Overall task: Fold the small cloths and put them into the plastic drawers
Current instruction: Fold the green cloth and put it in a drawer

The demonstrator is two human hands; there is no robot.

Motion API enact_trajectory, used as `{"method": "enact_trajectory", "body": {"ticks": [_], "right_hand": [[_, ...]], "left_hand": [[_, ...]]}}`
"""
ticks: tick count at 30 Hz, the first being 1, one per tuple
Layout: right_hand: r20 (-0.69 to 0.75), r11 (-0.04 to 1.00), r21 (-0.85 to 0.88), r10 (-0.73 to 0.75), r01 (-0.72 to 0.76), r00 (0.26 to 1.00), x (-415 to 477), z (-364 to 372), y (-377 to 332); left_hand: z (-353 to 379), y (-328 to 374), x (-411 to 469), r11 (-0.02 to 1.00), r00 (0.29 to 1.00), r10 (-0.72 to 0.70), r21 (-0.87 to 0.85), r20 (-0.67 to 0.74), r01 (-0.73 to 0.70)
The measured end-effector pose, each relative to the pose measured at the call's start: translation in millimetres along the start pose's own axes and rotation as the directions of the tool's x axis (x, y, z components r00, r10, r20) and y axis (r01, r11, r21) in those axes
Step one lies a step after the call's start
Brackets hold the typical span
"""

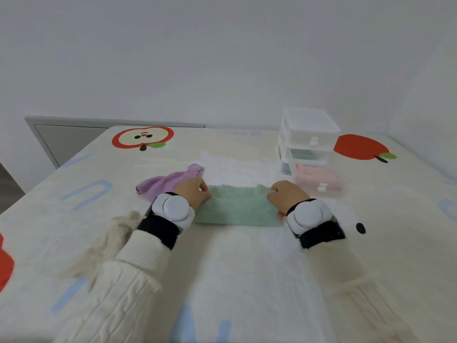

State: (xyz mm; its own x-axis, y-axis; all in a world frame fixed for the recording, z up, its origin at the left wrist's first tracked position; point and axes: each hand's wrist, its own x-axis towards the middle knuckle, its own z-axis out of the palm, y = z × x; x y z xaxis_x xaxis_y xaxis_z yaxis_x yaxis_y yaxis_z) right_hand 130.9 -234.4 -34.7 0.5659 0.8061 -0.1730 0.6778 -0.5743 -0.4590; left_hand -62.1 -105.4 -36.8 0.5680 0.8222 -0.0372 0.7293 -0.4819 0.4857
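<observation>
A mint-green cloth (pixel 237 206) lies on the bed as a wide folded strip. My left hand (pixel 194 193) pinches its far left corner and my right hand (pixel 284 195) pinches its far right corner. Behind it lies a white cloth (pixel 235 169), and a purple cloth (pixel 168 180) sits crumpled to the left. A cream cloth (pixel 111 243) lies bunched by my left sleeve. The clear plastic drawers (pixel 309 134) stand at the back right; the bottom drawer (pixel 319 180) is pulled out with a pink cloth in it, and the middle drawer holds something green.
The bed sheet (pixel 247 280) is cream with apple prints and blue letters. A grey headboard (pixel 61 137) stands at the back left, with a white wall behind. The bed's left edge drops off near the dark floor (pixel 7 186).
</observation>
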Motion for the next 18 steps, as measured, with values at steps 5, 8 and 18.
{"method": "enact_trajectory", "body": {"ticks": [5, 8, 18], "right_hand": [[-0.07, 0.997, 0.074, -0.017, 0.023, 0.997, 13, 13, 12], [-0.172, 0.997, 0.073, -0.01, 0.023, 0.985, 21, 19, 19], [-0.27, 0.997, 0.06, 0.055, -0.041, 0.961, 24, 34, 16]], "left_hand": [[5, -5, 12, 0.97, 0.994, -0.033, -0.244, -0.106, 0.006], [13, -6, 20, 0.948, 0.982, -0.028, -0.318, -0.185, -0.032], [31, -11, 38, 0.986, 0.966, -0.034, -0.168, -0.256, -0.01]]}}
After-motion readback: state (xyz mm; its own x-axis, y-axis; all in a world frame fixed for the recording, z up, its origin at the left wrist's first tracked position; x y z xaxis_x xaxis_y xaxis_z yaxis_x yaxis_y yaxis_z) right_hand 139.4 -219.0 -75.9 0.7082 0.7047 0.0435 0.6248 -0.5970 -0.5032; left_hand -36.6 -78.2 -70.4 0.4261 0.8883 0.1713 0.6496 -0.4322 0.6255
